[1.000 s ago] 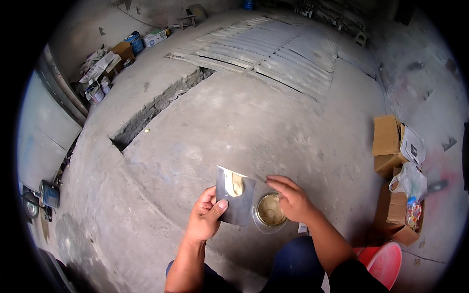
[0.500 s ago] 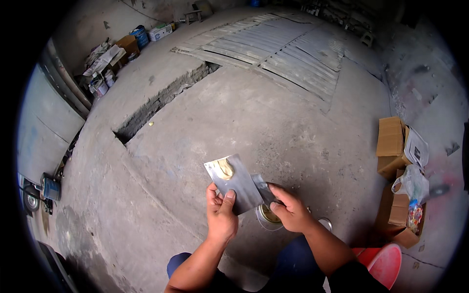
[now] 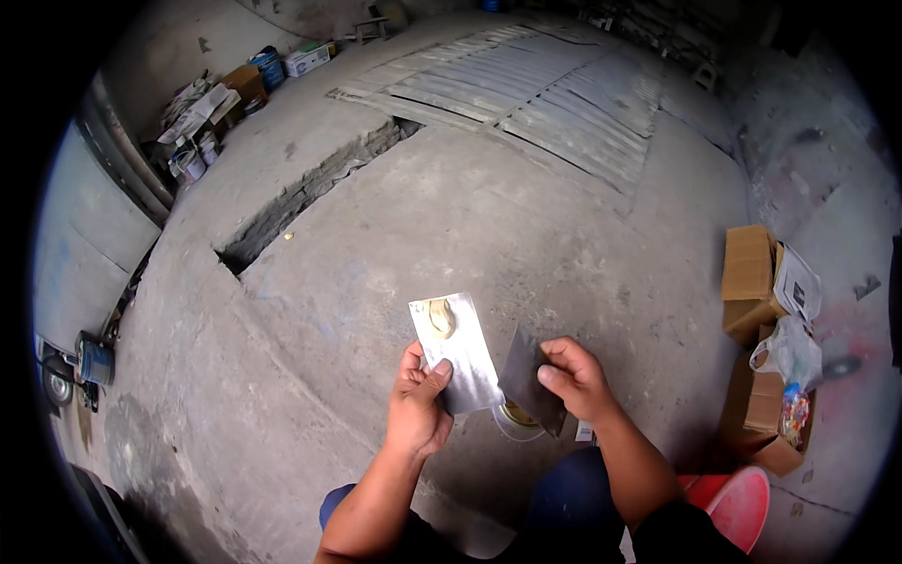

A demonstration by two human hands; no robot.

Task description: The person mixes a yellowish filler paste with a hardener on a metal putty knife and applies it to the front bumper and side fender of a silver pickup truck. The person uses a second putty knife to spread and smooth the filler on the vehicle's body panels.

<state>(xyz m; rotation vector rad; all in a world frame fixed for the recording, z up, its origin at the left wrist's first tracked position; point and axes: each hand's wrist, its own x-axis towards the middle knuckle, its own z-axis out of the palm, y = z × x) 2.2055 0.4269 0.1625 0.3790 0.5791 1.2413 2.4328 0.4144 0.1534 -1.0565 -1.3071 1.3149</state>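
Note:
My left hand (image 3: 420,395) is closed on a shiny flat metal plate (image 3: 465,362), with a lump of cream paste (image 3: 440,320) near its top end. To its right, my right hand (image 3: 577,380) pinches a darker flat metal plate (image 3: 524,362), held tilted, its lower left edge close beside or touching the shiny one. Below both plates an open can (image 3: 517,414) on the floor is mostly hidden. A small white item (image 3: 583,430) lies just right of the can, partly covered by my right hand's plate and arm.
Cardboard boxes (image 3: 748,273) with a plastic bag (image 3: 797,350) and a red plastic basin (image 3: 738,508) are at my right. A narrow trench (image 3: 272,226) cuts the concrete floor ahead left, near slatted metal covers (image 3: 536,103). Cans and boxes (image 3: 244,85) line the far left wall.
The shiny plate swung left and flat, then turned more upright and moved slightly right. The dark plate has come down into clearer view in my right hand, over the can.

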